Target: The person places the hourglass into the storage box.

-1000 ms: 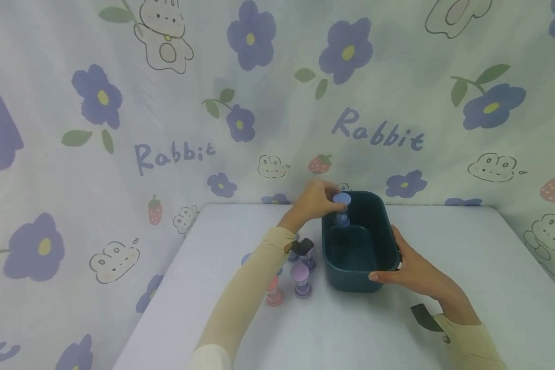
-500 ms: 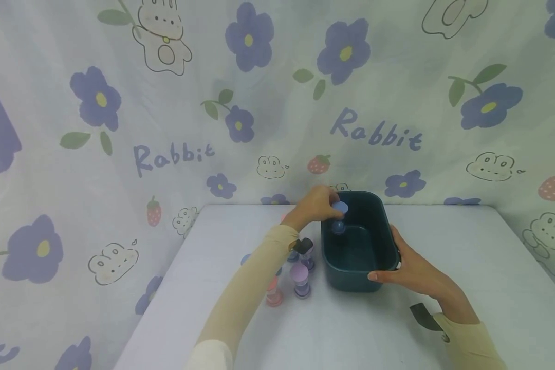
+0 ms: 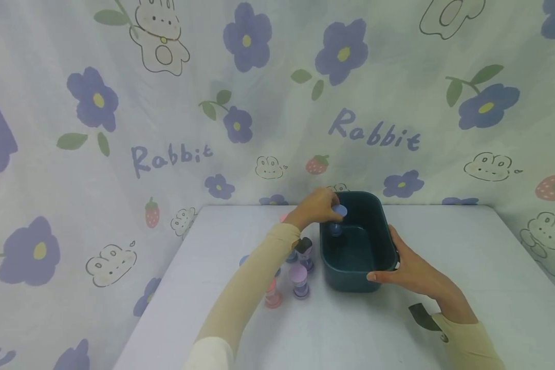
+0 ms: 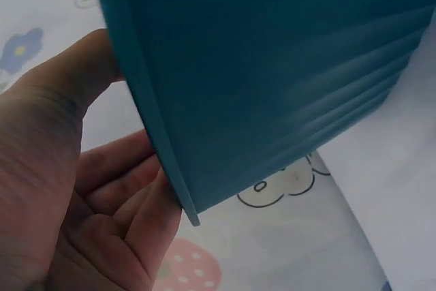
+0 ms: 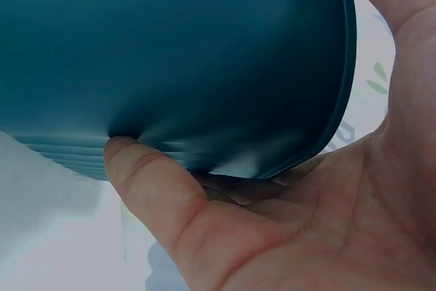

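Hourglass [image 3: 337, 218], blue-capped, is held upright by its top cap in the left hand [image 3: 315, 206], just inside the far left corner of the bin [image 3: 357, 277], at centre frame. Whether its base rests on the bin floor cannot be told. The left grip is noted as clamped on the cap, fingers curled round it.

The right hand [image 3: 409, 270] is seen against the bin's near right wall, thumb along the front face and fingers behind the rim; in the right wrist view the thumb [image 5: 146, 182] is pressed to the ribbed wall. The right grip is thus closed on the bin, which stands on the tabletop [image 3: 467, 246].

Progress, as judged: one hourglass is at the point of being placed in the bin; nothing else is visible inside it. Left of the bin, several hourglasses are on the tabletop, partly hidden by the left sleeve: a purple one [image 3: 298, 280], a pink one [image 3: 272, 294], a dark-capped one [image 3: 304, 252], and parts of blue ones behind the sleeve, their number not discernible. The bulk of the work is therefore judged outstanding.

Writing: "Rabbit" is legible twice on the backdrop [image 3: 374, 133], at middle left and middle right. No brand or label is readable on the bin or the hourglasses.
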Available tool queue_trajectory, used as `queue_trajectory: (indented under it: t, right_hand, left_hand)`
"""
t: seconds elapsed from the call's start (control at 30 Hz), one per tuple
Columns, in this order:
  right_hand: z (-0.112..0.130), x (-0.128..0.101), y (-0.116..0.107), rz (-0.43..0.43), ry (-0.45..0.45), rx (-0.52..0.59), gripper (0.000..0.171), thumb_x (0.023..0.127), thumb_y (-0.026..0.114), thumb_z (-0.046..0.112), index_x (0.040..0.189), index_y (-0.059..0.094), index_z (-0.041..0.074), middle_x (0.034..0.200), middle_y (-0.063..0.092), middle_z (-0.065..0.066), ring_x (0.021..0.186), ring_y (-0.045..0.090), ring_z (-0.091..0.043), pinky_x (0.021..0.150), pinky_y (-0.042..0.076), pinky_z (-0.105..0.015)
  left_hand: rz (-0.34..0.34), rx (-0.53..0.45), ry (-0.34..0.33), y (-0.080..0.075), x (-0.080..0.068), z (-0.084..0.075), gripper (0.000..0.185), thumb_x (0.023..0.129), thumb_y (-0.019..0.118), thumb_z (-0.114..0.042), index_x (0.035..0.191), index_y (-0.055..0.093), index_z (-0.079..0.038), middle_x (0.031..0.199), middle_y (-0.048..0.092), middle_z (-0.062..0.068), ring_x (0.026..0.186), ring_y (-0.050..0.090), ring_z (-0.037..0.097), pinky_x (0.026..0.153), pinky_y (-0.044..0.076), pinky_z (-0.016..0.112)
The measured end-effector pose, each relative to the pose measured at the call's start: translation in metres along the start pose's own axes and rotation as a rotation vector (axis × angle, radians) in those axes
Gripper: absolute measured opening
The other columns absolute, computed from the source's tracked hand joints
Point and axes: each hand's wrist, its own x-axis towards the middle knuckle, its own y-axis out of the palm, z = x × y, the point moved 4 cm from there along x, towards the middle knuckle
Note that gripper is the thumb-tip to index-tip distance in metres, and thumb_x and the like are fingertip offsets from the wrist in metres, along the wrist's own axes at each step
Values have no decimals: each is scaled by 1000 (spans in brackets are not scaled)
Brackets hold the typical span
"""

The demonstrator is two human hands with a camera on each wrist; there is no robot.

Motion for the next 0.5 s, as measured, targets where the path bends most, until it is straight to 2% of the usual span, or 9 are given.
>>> queue_trajectory:
  t: [0.2, 0.5]
  right_hand:
    - [-1, 1, 0, 0, 12, -3, 132, 82, 83, 49, 165, -15, 17, 169, 11, -33, 144, 33, -60, 102, 48, -75]
    - [0, 0, 0, 1, 19, -2, 133, 82, 83, 49, 165, -15, 16, 169, 9, -33, 145, 31, -61, 102, 46, -76]
  left_hand:
    - [14, 78, 21, 3, 0, -3, 42, 84, 86, -32, 116, 74, -8, 109, 74, 5, 90, 67, 14, 79, 58, 23]
    - [60, 161, 26, 7, 3, -4, 44, 85, 84, -34, 118, 73, -7, 107, 73, 4, 89, 65, 14, 77, 56, 23]
